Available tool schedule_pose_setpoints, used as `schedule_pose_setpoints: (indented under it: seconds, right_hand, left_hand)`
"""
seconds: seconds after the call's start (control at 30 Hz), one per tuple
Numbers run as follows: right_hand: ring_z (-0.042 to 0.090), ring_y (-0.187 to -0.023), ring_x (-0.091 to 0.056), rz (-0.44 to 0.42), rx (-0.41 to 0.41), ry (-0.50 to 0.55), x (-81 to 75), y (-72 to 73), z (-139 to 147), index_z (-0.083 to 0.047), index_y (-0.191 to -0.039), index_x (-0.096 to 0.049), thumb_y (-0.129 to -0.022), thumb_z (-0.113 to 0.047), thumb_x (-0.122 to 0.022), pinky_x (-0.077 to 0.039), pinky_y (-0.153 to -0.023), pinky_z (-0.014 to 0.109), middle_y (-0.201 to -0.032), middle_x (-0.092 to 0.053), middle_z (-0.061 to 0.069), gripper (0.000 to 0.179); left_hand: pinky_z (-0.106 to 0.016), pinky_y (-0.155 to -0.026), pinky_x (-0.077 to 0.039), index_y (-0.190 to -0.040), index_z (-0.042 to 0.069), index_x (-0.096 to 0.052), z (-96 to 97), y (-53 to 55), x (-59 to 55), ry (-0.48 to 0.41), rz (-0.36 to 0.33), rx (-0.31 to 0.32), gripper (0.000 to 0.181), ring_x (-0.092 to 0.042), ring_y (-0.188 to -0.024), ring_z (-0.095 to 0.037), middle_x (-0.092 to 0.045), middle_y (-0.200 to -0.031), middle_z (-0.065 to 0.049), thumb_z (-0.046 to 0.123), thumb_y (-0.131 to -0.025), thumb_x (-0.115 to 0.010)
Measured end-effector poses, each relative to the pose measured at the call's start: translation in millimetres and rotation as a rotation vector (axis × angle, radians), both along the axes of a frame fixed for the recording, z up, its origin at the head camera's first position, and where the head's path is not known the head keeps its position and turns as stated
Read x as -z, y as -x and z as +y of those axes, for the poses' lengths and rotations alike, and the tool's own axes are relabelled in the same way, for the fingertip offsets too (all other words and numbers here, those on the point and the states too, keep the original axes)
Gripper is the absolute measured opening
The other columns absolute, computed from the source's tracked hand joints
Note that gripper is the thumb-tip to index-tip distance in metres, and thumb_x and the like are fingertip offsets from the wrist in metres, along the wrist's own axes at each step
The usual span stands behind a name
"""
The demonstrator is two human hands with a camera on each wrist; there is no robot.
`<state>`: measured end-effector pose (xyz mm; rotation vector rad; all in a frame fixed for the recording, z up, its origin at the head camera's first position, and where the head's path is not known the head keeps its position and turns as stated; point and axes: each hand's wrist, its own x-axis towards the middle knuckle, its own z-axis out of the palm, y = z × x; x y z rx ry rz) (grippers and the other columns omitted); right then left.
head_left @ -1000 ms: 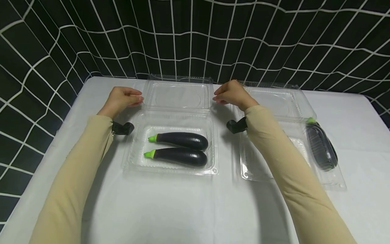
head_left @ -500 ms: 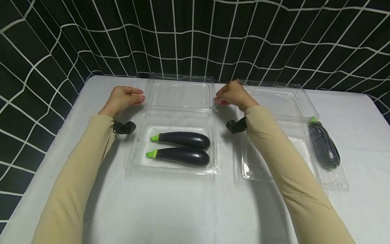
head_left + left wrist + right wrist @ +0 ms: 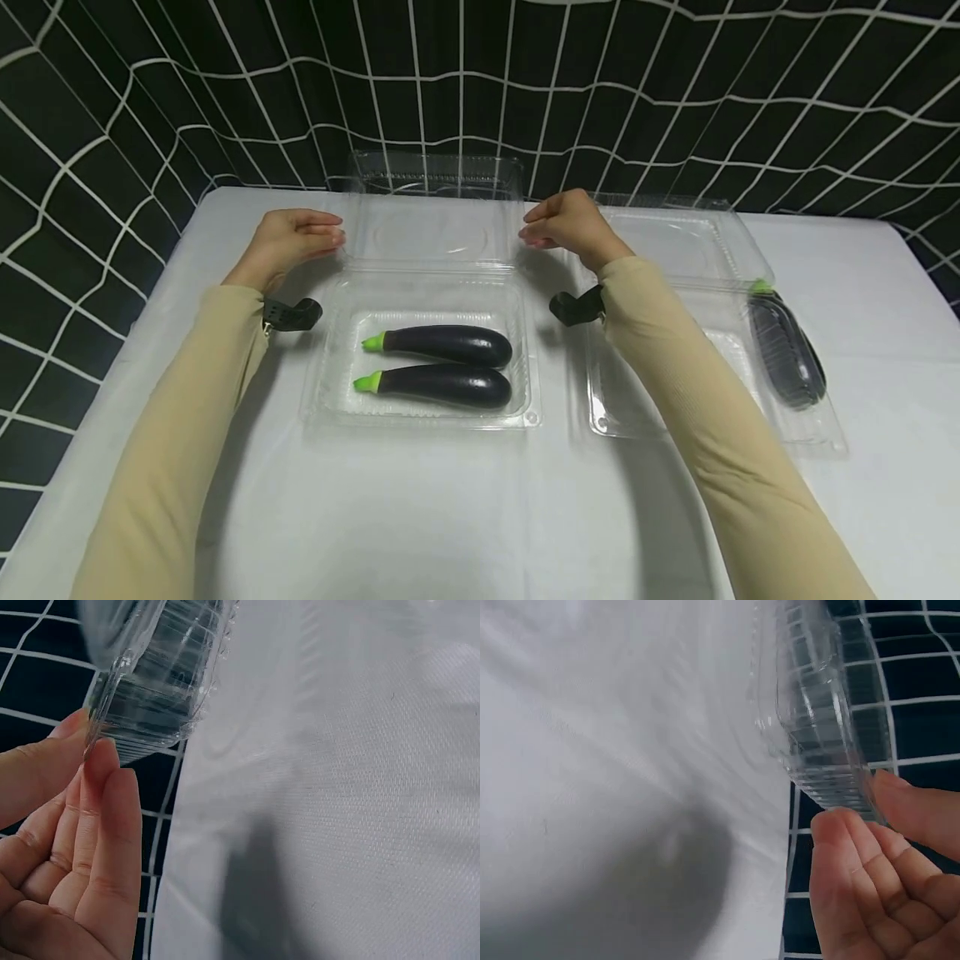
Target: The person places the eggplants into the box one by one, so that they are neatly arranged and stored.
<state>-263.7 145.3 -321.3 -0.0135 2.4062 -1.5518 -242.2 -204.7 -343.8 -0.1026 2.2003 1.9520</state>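
Observation:
Two dark eggplants (image 3: 442, 385) with green stem ends lie side by side in the base of a clear plastic clamshell container (image 3: 420, 419). Its hinged lid (image 3: 431, 229) stands raised at the back. My left hand (image 3: 288, 242) pinches the lid's left edge; in the left wrist view the thumb and fingertips of that left hand (image 3: 75, 817) meet on the thin rim. On the opposite side, my right hand (image 3: 570, 227) pinches the lid's right edge. The right wrist view shows the right hand (image 3: 885, 862) with thumb and fingers at the plastic rim.
Another clear clamshell (image 3: 600, 421), its lid back, is partly behind my right sleeve (image 3: 720, 425). A dark eggplant (image 3: 787, 350) shows through its right side. A white cloth (image 3: 420, 517) covers the table, and a black net-patterned curtain (image 3: 465, 83) rises behind it.
The lid has tilted up a little from the table, its far edge now higher against the curtain. Both hands have stayed at its sides. The eggplants lie as before.

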Motion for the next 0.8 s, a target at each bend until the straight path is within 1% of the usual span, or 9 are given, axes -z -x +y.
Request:
schedule_pose_setpoints:
  seconds: [0.1,0.17,0.27,0.33,0.5,0.67,0.8]
  right_hand:
    - [0.002,-0.059,-0.061,0.007,0.024,0.051,-1.4,-1.6,1.0,0.018,-0.109,-0.057,-0.085,0.007,-0.062,-0.054,-0.065,0.018,-0.073,-0.063,-0.002,0.027]
    - [0.003,-0.061,-0.062,0.025,0.033,0.09,-3.1,-2.1,2.9,0.018,-0.107,-0.058,-0.086,0.007,-0.06,-0.054,-0.065,0.018,-0.072,-0.064,-0.002,0.024]
    - [0.005,-0.064,-0.064,0.069,0.04,0.142,-7.6,-2.3,5.7,0.017,-0.105,-0.059,-0.086,0.007,-0.059,-0.054,-0.066,0.019,-0.072,-0.065,-0.002,0.021]
    - [0.008,-0.068,-0.065,0.106,0.047,0.181,-11.8,-1.8,6.6,0.016,-0.103,-0.06,-0.087,0.006,-0.059,-0.054,-0.067,0.02,-0.074,-0.066,0.0,0.019]
    - [0.012,-0.073,-0.065,0.18,0.077,0.249,-22.8,-1.0,5.5,0.011,-0.099,-0.061,-0.088,0.003,-0.059,-0.054,-0.069,0.02,-0.082,-0.065,0.005,0.014]
    - [0.013,-0.077,-0.064,0.204,0.121,0.313,-31.6,-2.1,3.4,0.006,-0.097,-0.063,-0.09,0.001,-0.059,-0.053,-0.074,0.022,-0.085,-0.064,0.005,0.009]
    - [0.014,-0.078,-0.063,0.22,0.149,0.377,-36.4,-1.9,-0.2,0.004,-0.095,-0.063,-0.09,-0.001,-0.06,-0.053,-0.077,0.023,-0.085,-0.064,0.005,0.008]
  left_hand:
    - [-0.017,-0.07,-0.053,-0.119,-0.018,-0.05,-0.9,-2.0,-1.5,-0.043,0.022,-0.001,0.035,-0.065,-0.073,-0.002,-0.067,-0.074,0.005,-0.009,-0.086,-0.061]
    - [-0.017,-0.069,-0.053,-0.115,-0.018,-0.051,-1.4,-3.1,-2.1,-0.048,0.052,0.0,0.032,-0.065,-0.073,-0.003,-0.067,-0.074,0.005,-0.011,-0.085,-0.061]
    - [-0.016,-0.067,-0.053,-0.11,-0.016,-0.053,-1.1,-4.9,-4.0,-0.032,0.095,-0.001,0.029,-0.065,-0.073,-0.004,-0.067,-0.075,0.006,-0.012,-0.083,-0.063]
    - [-0.015,-0.067,-0.052,-0.107,-0.012,-0.055,-1.3,-5.2,-4.9,-0.002,0.121,-0.002,0.027,-0.065,-0.074,-0.004,-0.067,-0.076,0.007,-0.012,-0.082,-0.064]
    - [-0.016,-0.069,-0.051,-0.101,-0.005,-0.057,-2.3,-6.2,-6.1,0.031,0.145,-0.007,0.022,-0.064,-0.076,-0.005,-0.066,-0.078,0.006,-0.01,-0.082,-0.066]
    - [-0.016,-0.069,-0.051,-0.1,-0.005,-0.057,-1.7,-7.7,-6.2,0.05,0.173,-0.003,0.02,-0.063,-0.074,-0.006,-0.065,-0.078,0.006,-0.012,-0.083,-0.064]
    - [-0.017,-0.069,-0.051,-0.096,-0.004,-0.058,-2.2,-9.6,-7.0,0.022,0.207,-0.003,0.019,-0.063,-0.074,-0.007,-0.065,-0.078,0.004,-0.013,-0.081,-0.066]
